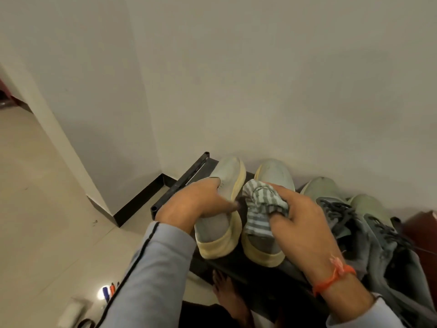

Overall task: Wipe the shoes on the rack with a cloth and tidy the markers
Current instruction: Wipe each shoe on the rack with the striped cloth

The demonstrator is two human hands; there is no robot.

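Two grey shoes with yellowish soles stand side by side on the black rack (184, 176). My left hand (201, 202) grips the left grey shoe (227, 176) across its middle, fingers curled into its opening. My right hand (305, 223) holds a bunched green-and-white striped cloth (260, 204) pressed onto the right grey shoe (276, 171). Several markers (110, 291) lie on the floor at the lower left, partly hidden by my left sleeve.
A pale green pair (321, 185) and dark grey laced shoes (369, 235) crowd the rack's right side. A dark red object (423, 230) sits at the far right. A white wall is close behind. My bare foot (227, 294) stands under the rack's front edge.
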